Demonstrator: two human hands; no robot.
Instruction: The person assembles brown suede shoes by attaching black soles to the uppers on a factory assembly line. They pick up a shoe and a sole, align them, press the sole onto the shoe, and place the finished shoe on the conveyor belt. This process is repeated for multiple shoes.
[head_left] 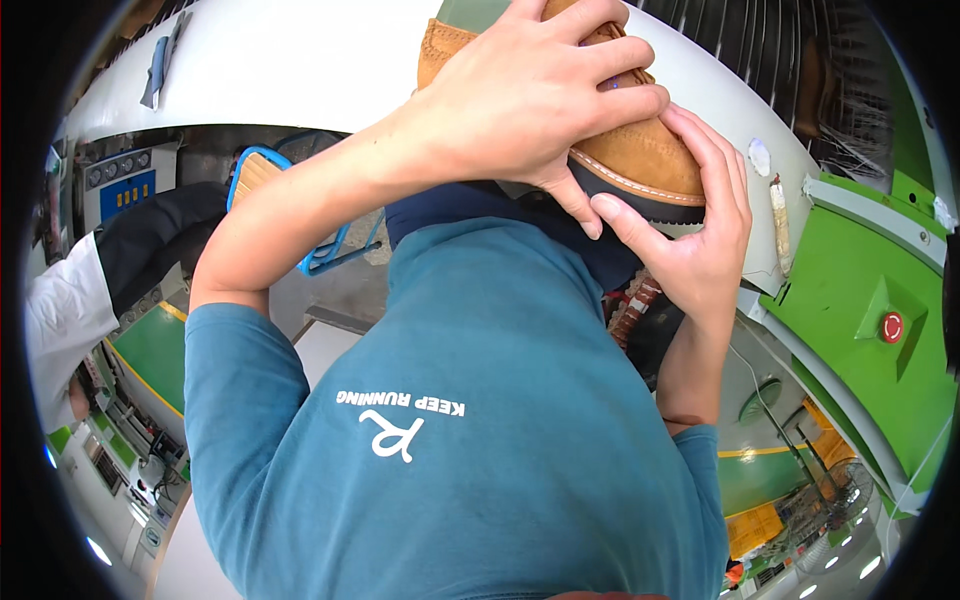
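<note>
One bare left hand (535,95), fingers spread, on a tan suede boot (648,165) with black sole, one bare right hand (705,240) curled round its toe, both gripping it as I watch remotely, boot at a smooth white tabletop's (270,65) near edge

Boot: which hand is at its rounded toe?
The right hand, fingers along the toe of the tan boot; the left hand lies across its middle.
</note>
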